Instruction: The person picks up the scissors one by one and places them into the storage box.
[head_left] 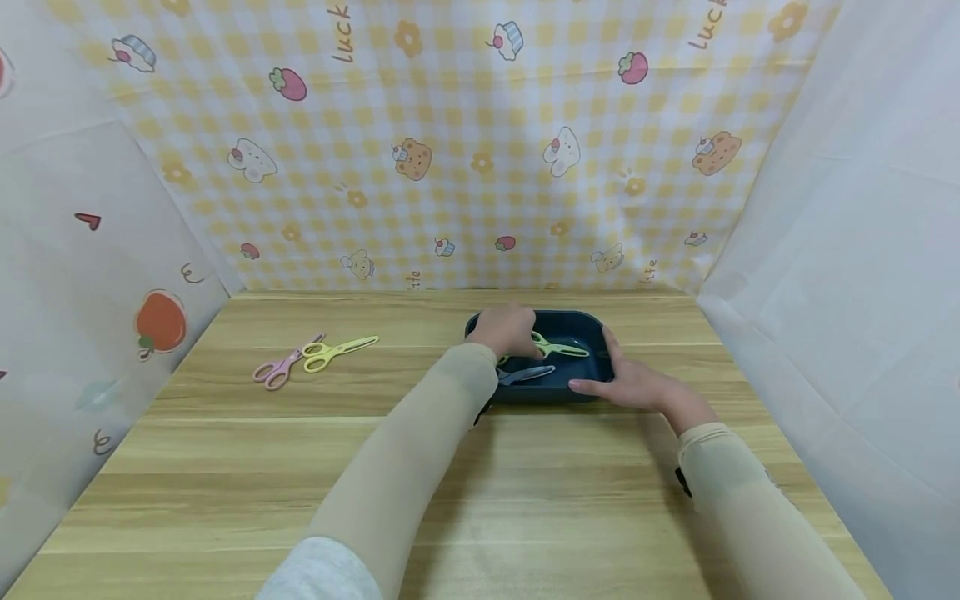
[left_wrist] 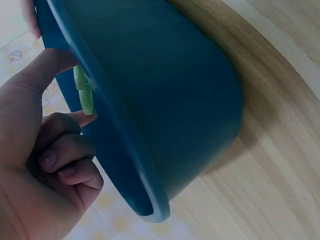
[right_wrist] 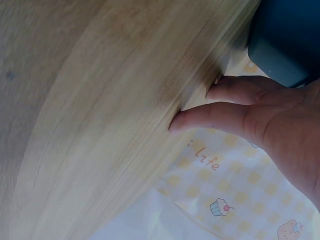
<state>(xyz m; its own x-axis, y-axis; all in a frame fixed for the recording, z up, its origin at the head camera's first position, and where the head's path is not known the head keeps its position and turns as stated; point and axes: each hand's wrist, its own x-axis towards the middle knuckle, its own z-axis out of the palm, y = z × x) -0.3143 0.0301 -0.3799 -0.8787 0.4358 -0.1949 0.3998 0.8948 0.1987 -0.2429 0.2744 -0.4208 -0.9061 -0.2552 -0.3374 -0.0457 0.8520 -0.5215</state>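
In the head view, my left hand reaches over the left end of a dark blue plastic bin. Its thumb and finger pinch the handle of light green scissors, whose blade end points right inside the bin. The left wrist view shows the green handle between them, partly behind the rim, with the other fingers curled. Blue-grey scissors lie nearer the bin's front wall, their handles hidden by the left arm. My right hand rests against the bin's right end, thumb at the front rim, straight fingers touching the table beside it.
Pink scissors and yellow scissors lie on the wooden table to the left, the yellow ones overlapping the pink. A checked cloth hangs behind the table, with pale sheets at both sides.
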